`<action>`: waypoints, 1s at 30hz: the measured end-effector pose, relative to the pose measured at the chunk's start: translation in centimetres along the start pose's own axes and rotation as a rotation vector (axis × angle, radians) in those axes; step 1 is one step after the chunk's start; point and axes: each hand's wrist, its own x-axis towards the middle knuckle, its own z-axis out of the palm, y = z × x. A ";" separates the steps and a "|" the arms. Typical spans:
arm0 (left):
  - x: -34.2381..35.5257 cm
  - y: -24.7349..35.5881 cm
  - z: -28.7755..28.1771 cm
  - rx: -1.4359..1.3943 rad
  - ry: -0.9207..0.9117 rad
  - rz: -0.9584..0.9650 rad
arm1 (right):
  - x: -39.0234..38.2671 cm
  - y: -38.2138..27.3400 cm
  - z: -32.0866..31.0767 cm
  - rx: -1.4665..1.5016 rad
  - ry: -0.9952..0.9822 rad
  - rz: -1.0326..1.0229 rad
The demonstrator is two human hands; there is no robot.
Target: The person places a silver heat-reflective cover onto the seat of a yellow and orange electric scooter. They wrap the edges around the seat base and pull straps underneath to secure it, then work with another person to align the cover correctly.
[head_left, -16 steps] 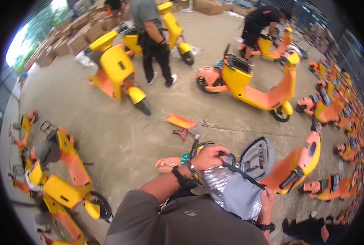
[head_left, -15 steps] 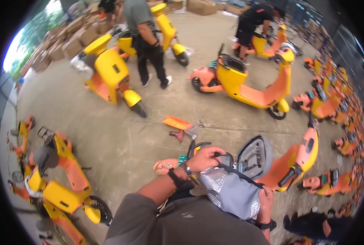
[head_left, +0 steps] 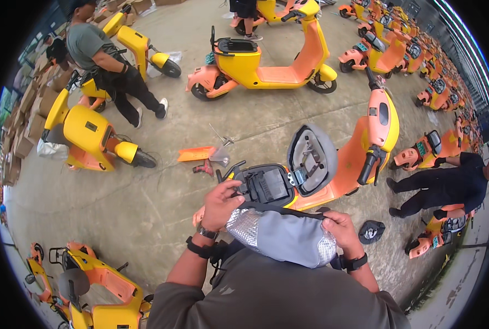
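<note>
One left hand [head_left: 222,205], one right hand [head_left: 341,227], apart, clamped on opposite ends of grey-and-silver, black-edged fabric cover [head_left: 289,236] between them. Yellow-and-orange plastic scooter [head_left: 344,172] just beyond, grey-lined seat [head_left: 322,178] raised.

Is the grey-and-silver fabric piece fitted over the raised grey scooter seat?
No, the fabric piece is held between the left hand and the right hand, apart from the raised seat.

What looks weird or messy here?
The red tool and orange piece lie loose on the floor, left of the scooter whose seat is flipped up. They look out of place because someone might trip.
</note>
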 end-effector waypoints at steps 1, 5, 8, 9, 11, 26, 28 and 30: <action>-0.1 0.1 0.4 0.003 -0.010 0.009 | -0.1 0.2 0.0 0.000 -0.006 0.004; -0.3 0.6 0.6 -0.019 -0.096 -0.024 | -0.7 0.5 -0.2 -0.024 -0.001 0.002; -0.4 0.3 0.6 0.056 -0.050 -0.001 | -1.0 -0.1 0.1 -0.086 -0.009 0.035; -0.7 0.3 0.5 0.072 -0.031 -0.016 | -1.3 -0.3 0.3 -0.122 -0.012 0.070; -1.3 0.0 -0.2 0.101 -0.068 -0.042 | -1.1 -0.9 0.9 -0.165 -0.079 0.068; -1.1 -0.7 -0.9 0.011 -0.192 0.104 | -2.1 0.4 1.6 -0.102 0.037 0.051; -1.4 -0.9 -0.9 -0.032 -0.198 0.117 | -2.3 0.0 2.2 -0.158 0.038 0.008; -1.2 -0.8 -0.8 -0.073 -0.238 0.107 | -2.5 0.3 1.5 -0.179 0.044 0.000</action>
